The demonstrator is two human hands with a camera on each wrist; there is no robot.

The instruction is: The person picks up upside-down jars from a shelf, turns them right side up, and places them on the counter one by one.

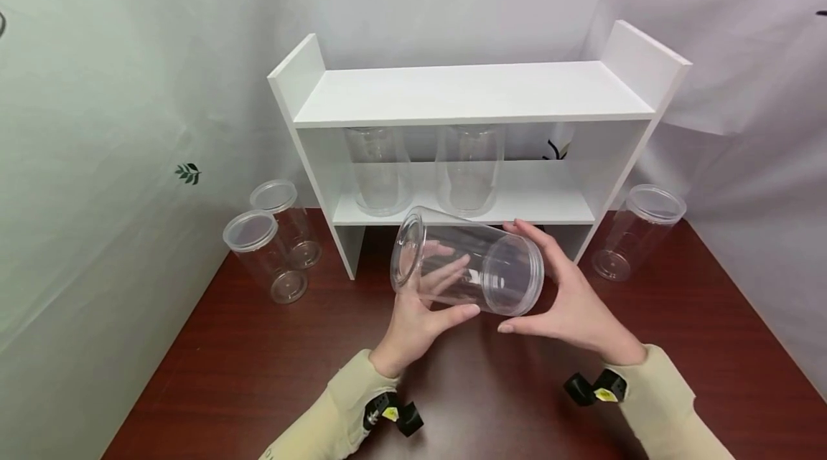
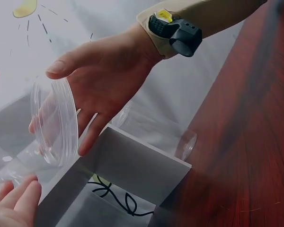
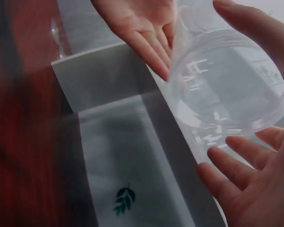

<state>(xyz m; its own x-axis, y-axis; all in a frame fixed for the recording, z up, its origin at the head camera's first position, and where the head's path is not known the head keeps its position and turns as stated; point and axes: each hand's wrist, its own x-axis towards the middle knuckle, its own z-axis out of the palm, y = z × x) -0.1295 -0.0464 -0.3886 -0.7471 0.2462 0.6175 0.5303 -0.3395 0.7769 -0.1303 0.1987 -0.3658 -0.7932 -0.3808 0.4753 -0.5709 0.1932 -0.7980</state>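
Clear jar (image 1: pixel 483 250) lies sideways above the table (image 1: pixel 491 395) before the shelf (image 1: pixel 472 90), the left hand's (image 1: pixel 413 324) fingers extended behind it, the right hand's (image 1: pixel 571 302) spread around one end, presumably to steady its round body.

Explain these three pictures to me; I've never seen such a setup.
There's no machine here, just a person using both bare hands. The wide picture comes from a head-worn camera. The others come from the left wrist camera and right wrist camera. Held sideways between the left hand and right hand is a clear jar. Two similar jars stand inside a white shelf. On the reddish-brown table, two more stand left of it and one right.
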